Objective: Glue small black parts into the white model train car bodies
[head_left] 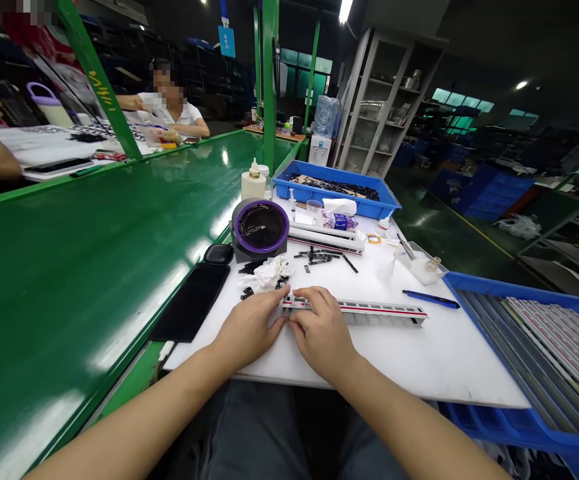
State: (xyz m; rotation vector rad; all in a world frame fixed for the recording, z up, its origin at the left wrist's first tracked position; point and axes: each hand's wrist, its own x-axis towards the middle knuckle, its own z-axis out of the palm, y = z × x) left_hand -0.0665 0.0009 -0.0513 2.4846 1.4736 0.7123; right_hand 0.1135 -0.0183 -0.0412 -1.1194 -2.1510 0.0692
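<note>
Closest to me, the right hand [324, 333] has thumb and forefinger drawn in narrow, holding the railcar shell [384, 312] close to its left end. The left hand [252, 327] meets it just past that end, thumb on the near side, forefinger on the far side; I can't tell whether those fingers grip or only steady it.

What matters to me is how the shell lies: its long axis runs sideways across the white surface [419, 373], with the far-right end slightly nearer my edge. The left end sits between my two hands, and most of the length reaches out beyond the right hand, its free end unsupported by any finger. So the right hand is the nearer one to the bulk of it; the left has only the tip.

Just beyond, I see a crumpled white cloth [272, 272] behind the left fingers, loose black strips [319, 257] straight past the right knuckles, and a blue pen [432, 299] near the free end. Farther back come a purple-rimmed dish [262, 227] to the left and more long shells [326, 238] lying roughly parallel to mine, then a blue bin [282, 188] at the far edge.
</note>
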